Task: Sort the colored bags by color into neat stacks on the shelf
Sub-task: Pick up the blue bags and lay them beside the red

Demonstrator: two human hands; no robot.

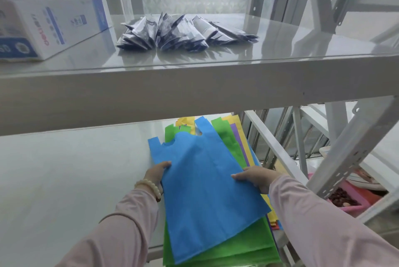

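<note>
**On the lower shelf, two hands on one blue bag**

On the lower shelf (75, 169), toward its right end, a mixed pile of flat cloth bags lies with the handles pointing to the back. A blue bag (207, 180) sits on top, turned slightly askew to the pile. The left grip (158, 172) grasps its left edge, thumb over the cloth and fingers out of sight beneath. The right grip (257, 178) grasps the right edge the same way, thumb laid flat on the blue surface. Both arms wear pale pink sleeves, and a bead bracelet (149, 186) circles the left wrist.

Directly under the blue bag lie green bags (237, 251), whose near ends reach out past the shelf's front edge. More green handles show at the back, beside a yellow bag (233, 118) and the thin edge of a purple bag (234, 128) on the pile's right side. Further colours peek out low on the right, too narrow to tell apart.

On the upper shelf (194, 85) a fanned heap of dark, shiny packets (183, 31) rests near the middle, well apart from a white and blue box (54, 27) at the left. Beyond the shelf frame, at lower right, a pink basket (354, 199) holds small dark brown pieces.
</note>
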